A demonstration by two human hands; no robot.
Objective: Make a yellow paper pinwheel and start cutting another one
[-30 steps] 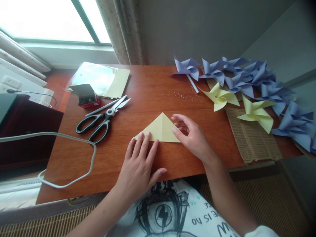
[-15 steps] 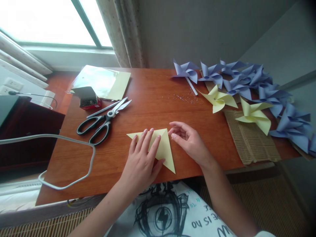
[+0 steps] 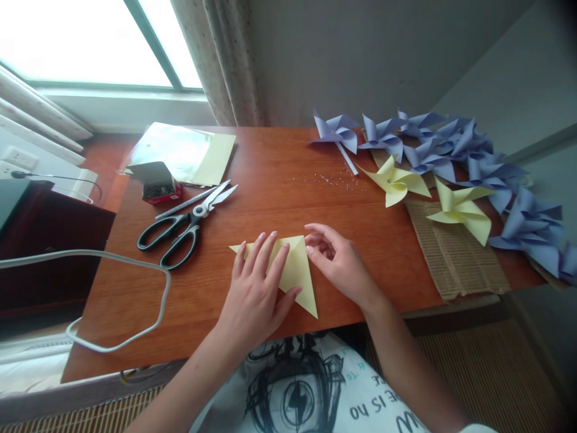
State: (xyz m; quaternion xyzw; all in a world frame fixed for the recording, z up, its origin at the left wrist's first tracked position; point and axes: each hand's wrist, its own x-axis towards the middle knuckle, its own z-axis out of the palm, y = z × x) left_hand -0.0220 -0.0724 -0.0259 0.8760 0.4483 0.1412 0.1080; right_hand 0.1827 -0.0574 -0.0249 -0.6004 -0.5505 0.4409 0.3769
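Yellow paper triangle, long point toward the person, left hand flat on it, right hand loosely curled at its corner

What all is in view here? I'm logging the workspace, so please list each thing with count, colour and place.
folded paper triangle: one, pale yellow, front centre of the table, under the left hand
table: one, reddish-brown wood
scissors: one pair, black handles, left of the triangle
small box: one, red and dark, back left
paper pack: one, shiny wrap over yellow sheets, back left
yellow pinwheels: two, right side
blue pinwheels: several, back right; exact count unclear
corrugated mat: one, tan, right edge
cable: one, white, left
left hand: flat on the triangle
right hand: fingertips at the triangle's right corner
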